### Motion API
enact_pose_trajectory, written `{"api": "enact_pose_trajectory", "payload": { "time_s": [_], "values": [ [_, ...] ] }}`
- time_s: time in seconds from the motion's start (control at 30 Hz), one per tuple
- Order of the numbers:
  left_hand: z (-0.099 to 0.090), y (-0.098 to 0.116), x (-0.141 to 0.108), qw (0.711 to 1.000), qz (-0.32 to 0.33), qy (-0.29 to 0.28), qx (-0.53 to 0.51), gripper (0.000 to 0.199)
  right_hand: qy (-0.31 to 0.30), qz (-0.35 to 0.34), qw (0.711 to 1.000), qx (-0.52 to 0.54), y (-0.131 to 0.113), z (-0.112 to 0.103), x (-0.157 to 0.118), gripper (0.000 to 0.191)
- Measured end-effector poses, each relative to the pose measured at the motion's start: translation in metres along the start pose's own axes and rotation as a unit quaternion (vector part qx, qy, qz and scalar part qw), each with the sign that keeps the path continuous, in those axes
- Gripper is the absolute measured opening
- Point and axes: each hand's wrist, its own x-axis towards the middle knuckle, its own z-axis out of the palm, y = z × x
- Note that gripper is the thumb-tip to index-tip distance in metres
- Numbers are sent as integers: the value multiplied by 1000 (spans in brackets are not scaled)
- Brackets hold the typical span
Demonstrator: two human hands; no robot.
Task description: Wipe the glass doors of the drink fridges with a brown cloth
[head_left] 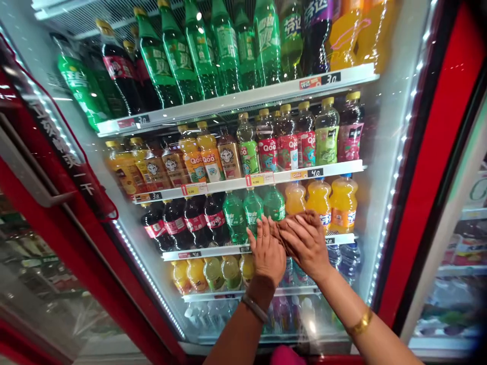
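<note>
My right hand (304, 241) is bent over a crumpled brown cloth (312, 219), which bulges out past its fingers. Close beside it, my left hand (267, 253) lies with fingers stretched out, its edge against the cloth. Both hands are in front of the third shelf of a lit drinks fridge. Behind the left fingers stand green soda bottles (234, 218); orange soda bottles (343, 203) are behind and right of the right hand. Faint reflections suggest glass before the bottles, but I cannot tell for sure what surface the hands touch.
Red frames border the fridge, with a metal handle (34, 167) at left. Higher up are a shelf of small juice bottles (268, 144) and one of large soda bottles (198, 56). Cola bottles (194, 218) stand left of the hands. Another fridge (452, 243) shows at right.
</note>
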Motion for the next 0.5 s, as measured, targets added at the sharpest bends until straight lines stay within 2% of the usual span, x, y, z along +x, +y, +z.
{"api": "enact_pose_trajectory", "payload": {
  "time_s": [0.07,0.13,0.23,0.33,0.4,0.5],
  "values": [
    [-3,8,7,999,39,-8,-20,64,-4,-22,1000,1,12,-12,-23,31],
    [-4,18,17,997,73,-12,-35,61,-4,-18,1000,-4,26,-22,-28,30],
    [2,33,32,998,52,-5,-33,58,4,38,999,-15,37,-25,-5,35],
    [14,40,34,999,15,19,-21,58,58,109,992,-36,33,-15,13,37],
    [21,40,29,999,23,29,-25,58,78,108,990,-47,29,-12,3,36],
    [25,37,22,998,53,28,-35,60,47,54,997,-40,36,-19,-29,36]
  ]
}}
